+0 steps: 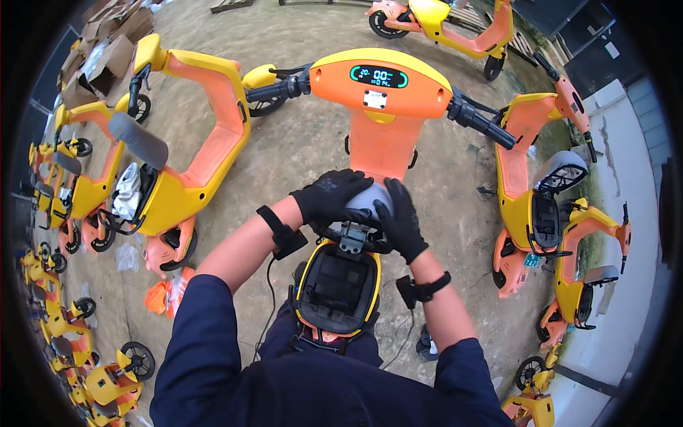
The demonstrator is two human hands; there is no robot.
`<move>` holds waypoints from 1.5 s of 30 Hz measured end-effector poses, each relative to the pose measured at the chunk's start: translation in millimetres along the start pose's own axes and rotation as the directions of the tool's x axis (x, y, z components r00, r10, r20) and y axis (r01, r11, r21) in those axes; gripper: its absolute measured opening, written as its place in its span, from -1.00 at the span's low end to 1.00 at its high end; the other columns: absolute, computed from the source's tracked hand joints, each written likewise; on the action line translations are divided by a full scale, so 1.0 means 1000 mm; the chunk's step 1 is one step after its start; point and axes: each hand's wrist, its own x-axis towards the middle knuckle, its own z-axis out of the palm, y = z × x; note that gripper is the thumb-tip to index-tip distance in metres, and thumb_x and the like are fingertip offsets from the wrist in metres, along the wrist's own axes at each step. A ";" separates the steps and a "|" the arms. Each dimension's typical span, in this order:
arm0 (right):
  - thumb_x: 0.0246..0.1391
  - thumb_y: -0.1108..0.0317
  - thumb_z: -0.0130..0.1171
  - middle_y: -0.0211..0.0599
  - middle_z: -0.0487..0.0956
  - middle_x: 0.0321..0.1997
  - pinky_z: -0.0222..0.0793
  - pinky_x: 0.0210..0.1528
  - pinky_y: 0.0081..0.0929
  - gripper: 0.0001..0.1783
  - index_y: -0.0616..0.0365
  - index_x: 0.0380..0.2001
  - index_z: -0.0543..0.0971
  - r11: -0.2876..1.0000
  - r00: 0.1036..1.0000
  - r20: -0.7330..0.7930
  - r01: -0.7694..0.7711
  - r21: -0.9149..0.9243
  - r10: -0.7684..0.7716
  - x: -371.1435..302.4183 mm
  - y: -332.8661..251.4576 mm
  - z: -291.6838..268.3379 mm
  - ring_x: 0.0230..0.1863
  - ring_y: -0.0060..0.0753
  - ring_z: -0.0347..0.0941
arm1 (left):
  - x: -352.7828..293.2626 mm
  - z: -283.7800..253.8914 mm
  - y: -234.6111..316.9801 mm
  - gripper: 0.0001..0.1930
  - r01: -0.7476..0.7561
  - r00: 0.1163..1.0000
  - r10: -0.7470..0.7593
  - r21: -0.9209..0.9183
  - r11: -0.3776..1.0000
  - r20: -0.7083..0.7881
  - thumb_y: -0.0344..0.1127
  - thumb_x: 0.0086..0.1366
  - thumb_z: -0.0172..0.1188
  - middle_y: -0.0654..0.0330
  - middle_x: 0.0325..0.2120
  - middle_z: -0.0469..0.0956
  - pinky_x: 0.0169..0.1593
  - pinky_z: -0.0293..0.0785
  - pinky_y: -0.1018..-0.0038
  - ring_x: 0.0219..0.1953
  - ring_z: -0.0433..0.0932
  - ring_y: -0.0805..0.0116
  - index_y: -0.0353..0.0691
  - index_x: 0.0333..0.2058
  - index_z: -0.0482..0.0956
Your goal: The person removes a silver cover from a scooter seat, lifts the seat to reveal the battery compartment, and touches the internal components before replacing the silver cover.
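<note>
In front of me stands a yellow and orange electric scooter [379, 85] with its dash display lit. Its grey seat [368, 198] is tipped up and forward on a metal hinge [351, 238]. My left hand [331, 195], in a black glove, grips the seat's left side with its fingers curved over it. On the right side, my gloved right hand [404, 222] holds the same seat, its fingertips on the grey cover. Nearer to me, the black storage compartment [337, 287] under the seat lies uncovered. The seat's underside is mostly hidden by my hands.
Another yellow scooter [196, 153] stands at left, with several more behind it. To the right, a scooter [530, 203] has its seat raised beside a white wall [612, 149]. Cardboard boxes [114, 60] are piled at far left. Orange plastic [158, 297] lies on the concrete floor [292, 153].
</note>
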 end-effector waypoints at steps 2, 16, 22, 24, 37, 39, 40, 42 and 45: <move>-0.08 0.10 0.09 0.05 0.43 -0.08 0.23 0.02 -0.24 -0.47 0.25 -0.09 0.42 0.998 0.999 0.020 -0.045 -0.043 0.046 0.007 -0.007 0.002 -0.03 0.00 0.34 | 0.003 0.001 0.000 -0.27 -0.025 1.000 0.025 0.011 1.000 -0.015 0.02 -0.04 0.19 -0.13 -0.02 0.28 0.05 0.23 0.24 0.03 0.27 -0.05 -0.19 0.09 0.20; 0.07 0.15 -0.03 -0.01 0.48 -0.18 0.27 -0.05 -0.34 -0.59 0.27 -0.15 0.43 0.973 0.978 -0.046 -0.195 0.124 0.202 -0.006 0.018 0.013 -0.09 -0.04 0.38 | 0.005 -0.007 -0.005 -0.54 0.276 0.961 -0.223 -0.666 0.693 0.166 -0.06 0.27 -0.21 -0.05 -0.04 0.35 0.08 0.20 0.32 -0.01 0.34 0.06 -0.30 -0.01 0.31; 0.17 -0.04 -0.26 -0.16 0.41 0.02 0.18 0.05 -0.52 -0.43 0.24 -0.03 0.37 0.541 0.732 0.497 -0.680 0.494 0.466 -0.015 0.060 0.010 0.05 -0.29 0.30 | -0.014 0.027 -0.071 -0.59 -0.018 1.000 0.016 -0.369 0.929 -0.010 -0.12 0.28 -0.18 0.02 -0.08 0.40 0.07 0.22 0.41 -0.03 0.38 0.22 -0.24 -0.01 0.35; 0.15 -0.12 -0.28 -0.24 0.38 0.06 0.13 0.10 -0.52 -0.37 0.16 0.07 0.30 0.114 0.418 0.707 -0.893 0.435 0.570 -0.023 0.031 -0.014 0.11 -0.35 0.24 | -0.042 0.021 -0.072 -0.59 -0.002 0.999 0.022 -0.488 0.873 0.035 -0.10 0.31 -0.22 0.09 -0.07 0.41 0.08 0.21 0.45 -0.03 0.37 0.32 -0.22 0.00 0.35; -0.03 -0.13 0.03 0.12 -0.14 0.29 -0.22 0.28 -0.42 0.01 0.38 0.20 -0.18 0.249 0.306 0.561 -0.952 0.178 0.770 -0.238 -0.012 0.041 0.32 -0.11 -0.20 | -0.169 0.177 0.024 -0.32 0.724 0.545 -0.757 -0.657 0.209 0.360 0.12 0.19 -0.04 0.02 0.02 0.26 -0.01 0.28 0.47 0.01 0.30 0.27 -0.33 0.08 0.13; -0.04 -0.13 0.03 0.14 -0.13 0.28 -0.23 0.28 -0.35 -0.01 0.35 0.20 -0.14 0.313 0.330 0.529 -0.942 0.123 0.782 -0.236 -0.017 0.043 0.31 -0.05 -0.20 | -0.189 0.190 0.029 -0.35 0.698 0.594 -0.757 -0.642 0.317 0.272 0.06 0.19 -0.01 0.02 0.02 0.26 0.01 0.26 0.45 0.01 0.31 0.26 -0.33 0.08 0.12; -0.05 -0.13 0.04 0.17 -0.11 0.28 -0.24 0.28 -0.29 -0.03 0.31 0.20 -0.11 0.385 0.368 0.495 -0.920 0.072 0.787 -0.230 -0.017 0.046 0.31 0.00 -0.20 | -0.197 0.199 0.026 -0.37 0.660 0.644 -0.746 -0.617 0.429 0.171 0.00 0.19 0.02 0.02 0.02 0.26 0.03 0.25 0.43 0.02 0.31 0.25 -0.33 0.08 0.12; -0.06 -0.14 0.03 0.16 -0.09 0.27 -0.26 0.26 -0.18 -0.06 0.25 0.20 -0.07 0.689 0.624 0.371 -0.722 -0.064 0.688 -0.209 -0.017 0.055 0.30 0.06 -0.19 | -0.217 0.215 0.004 -0.39 0.670 0.630 -0.732 -0.658 0.343 0.260 -0.06 0.18 0.04 -0.04 0.02 0.27 0.08 0.19 0.40 0.06 0.28 0.20 -0.31 0.09 0.13; -0.08 -0.15 0.00 0.11 -0.06 0.27 -0.32 0.20 0.09 -0.14 0.11 0.20 0.04 0.882 0.866 0.284 -0.299 -0.366 0.411 -0.171 -0.012 0.072 0.28 0.15 -0.19 | -0.184 0.188 -0.011 -0.49 0.626 0.694 -0.660 -0.693 0.357 0.288 -0.19 0.18 0.04 -0.03 0.03 0.27 0.12 0.15 0.38 0.08 0.26 0.18 -0.32 0.06 0.21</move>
